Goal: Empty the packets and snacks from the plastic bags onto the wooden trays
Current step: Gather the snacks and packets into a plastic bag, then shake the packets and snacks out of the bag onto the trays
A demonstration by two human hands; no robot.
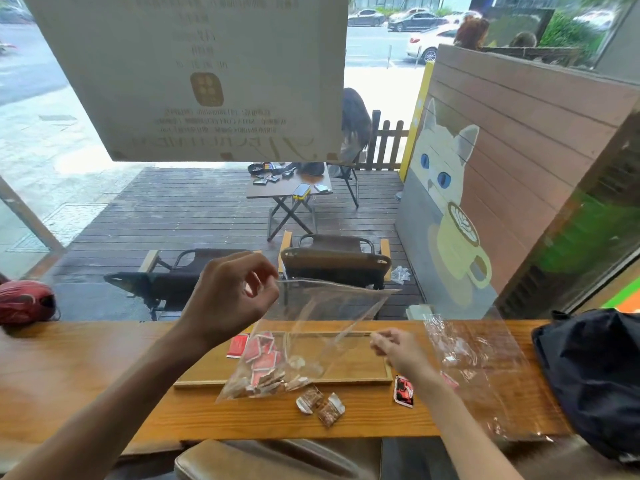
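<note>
Clear plastic bag (311,327) pinched at its raised corner by left hand (230,299), far edge pinched by right hand (398,348), packets (265,367) bunched low over wooden tray (356,372). Mouth past tray's near rim; likely spilling onto desk (86,362) beside stray snacks (320,407).

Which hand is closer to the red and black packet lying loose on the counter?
Right. The right hand is just above and slightly left of the red and black packet; the left hand is raised far to its left, pinching the plastic bag.
</note>
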